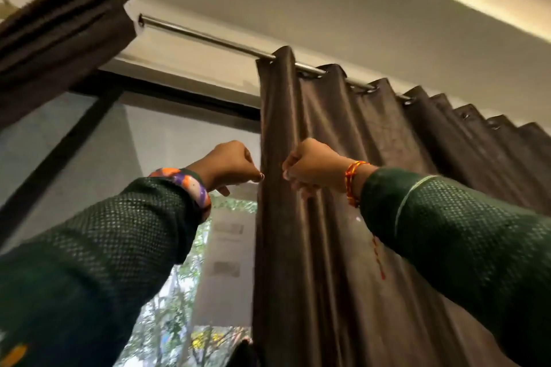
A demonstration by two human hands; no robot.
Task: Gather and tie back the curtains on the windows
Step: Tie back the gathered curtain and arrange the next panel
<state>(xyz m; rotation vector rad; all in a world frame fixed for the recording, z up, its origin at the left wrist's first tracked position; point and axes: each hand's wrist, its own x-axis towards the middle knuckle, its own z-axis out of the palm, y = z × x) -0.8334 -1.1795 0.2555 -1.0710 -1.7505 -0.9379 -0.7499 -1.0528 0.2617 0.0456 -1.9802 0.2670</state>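
Right curtain (pixel 343 188): dark brown, sheened, hung by eyelets, folds spread rightward from the grip; leading edge hangs vertical, pinched on both sides. Left curtain (pixel 59 48): same brown fabric, bunched in tight pleats, well apart up-left of the grip.

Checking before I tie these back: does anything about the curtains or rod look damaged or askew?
Nothing stands out. The right curtain hangs by its eyelets on the rod, both hands gripping its edge; the left curtain is bunched aside.
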